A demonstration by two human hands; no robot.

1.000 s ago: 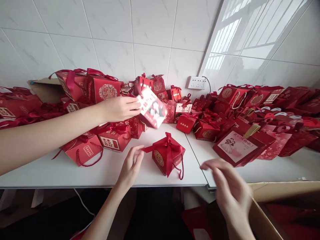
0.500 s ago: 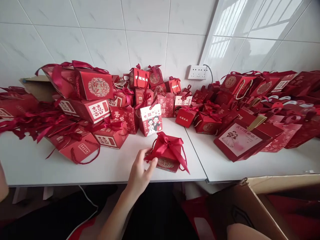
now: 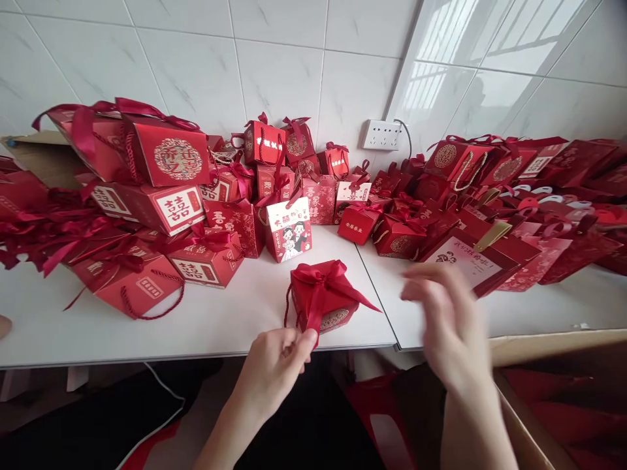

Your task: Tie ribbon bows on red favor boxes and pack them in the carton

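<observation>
A small red gift box (image 3: 337,300) with a gold round emblem and twisted cord handles stands near the front edge of the white table (image 3: 220,320). A red ribbon (image 3: 323,281) is tied in a bow over its top. My left hand (image 3: 279,365) pinches one ribbon tail between thumb and fingers, pulling it toward the table edge. The other tail sticks out to the right. My right hand (image 3: 448,320) hovers to the right of the box, apart from it, in front of a dark red gift bag (image 3: 470,261). Motion blur smears its fingers.
Many red boxes and bags crowd the table's back, including a stacked box (image 3: 176,160) at left and a white-topped box (image 3: 289,232) with a cartoon couple. A power strip (image 3: 382,135) is on the tiled wall. An open cardboard carton (image 3: 553,343) stands at lower right.
My left hand has shifted from the box's left side to its front and now grips a ribbon tail. The box has turned. My right hand has risen into view at the right.
</observation>
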